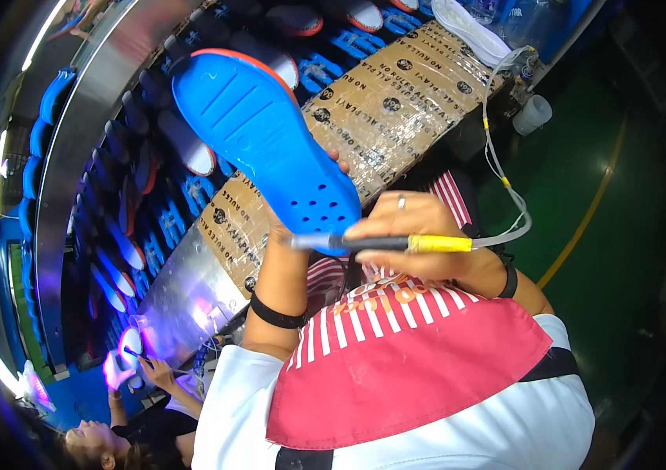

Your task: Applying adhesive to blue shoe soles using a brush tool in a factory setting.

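My left hand (276, 227) is closed on a blue shoe sole (250, 129) from behind, with only a few fingers and part of the palm showing round its edges. The sole is tilted up, its grooved and holed face in view and an orange-red rim along its far edge. In my right hand (415, 211) is a pen-like brush (395, 244) with a black grip, a yellow rear end and a pale, blurred tip. This tip lies across the sole's near end; whether it touches cannot be told. A clear tube (517, 207) trails from the brush's rear.
A cardboard-covered ledge (395, 102) lies beyond my hands, beside a rack or belt with several dark and blue soles (184, 145). White soles (470, 31) rest at the top right, near a white cup (532, 115). At lower left a co-worker (157, 376) handles a sole under purple light.
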Tool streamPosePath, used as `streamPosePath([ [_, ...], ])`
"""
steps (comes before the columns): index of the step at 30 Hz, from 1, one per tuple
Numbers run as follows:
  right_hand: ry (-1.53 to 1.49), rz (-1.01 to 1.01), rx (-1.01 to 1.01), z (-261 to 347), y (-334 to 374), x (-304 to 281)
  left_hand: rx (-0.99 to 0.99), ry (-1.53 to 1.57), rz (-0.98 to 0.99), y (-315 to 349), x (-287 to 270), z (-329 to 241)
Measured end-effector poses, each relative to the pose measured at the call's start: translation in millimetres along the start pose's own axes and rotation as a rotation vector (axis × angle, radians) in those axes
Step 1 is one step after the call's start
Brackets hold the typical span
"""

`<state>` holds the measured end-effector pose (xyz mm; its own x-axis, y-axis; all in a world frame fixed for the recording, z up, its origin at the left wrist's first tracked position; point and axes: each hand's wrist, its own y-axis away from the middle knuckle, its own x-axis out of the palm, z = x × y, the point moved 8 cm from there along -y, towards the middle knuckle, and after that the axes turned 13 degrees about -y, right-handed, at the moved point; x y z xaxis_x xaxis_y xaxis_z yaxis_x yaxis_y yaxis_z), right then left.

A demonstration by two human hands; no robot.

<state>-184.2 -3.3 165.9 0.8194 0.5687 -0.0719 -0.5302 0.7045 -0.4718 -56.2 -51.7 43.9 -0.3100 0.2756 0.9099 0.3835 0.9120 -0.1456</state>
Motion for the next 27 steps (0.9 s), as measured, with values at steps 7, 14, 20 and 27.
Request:
streamPosePath([
  [7, -0.011, 0.259, 0.101, -16, 11, 12, -0.189, -0.532, 0.195, -7, 17, -18],
  [14, 0.047, 0.147, 0.042, -27, 10, 9, -0.561, -0.781, -0.033, -15, -18, -23],
  [20, -0.024, 0.241, 0.009, -21, 10, 16, -0.831, -0.979, 0.006, -19, -2, -6],
  [27, 0.102, 0.369, 0.023, -30, 14, 25, -1.102, -1.187, 0.071, -16, -4, 4],
])
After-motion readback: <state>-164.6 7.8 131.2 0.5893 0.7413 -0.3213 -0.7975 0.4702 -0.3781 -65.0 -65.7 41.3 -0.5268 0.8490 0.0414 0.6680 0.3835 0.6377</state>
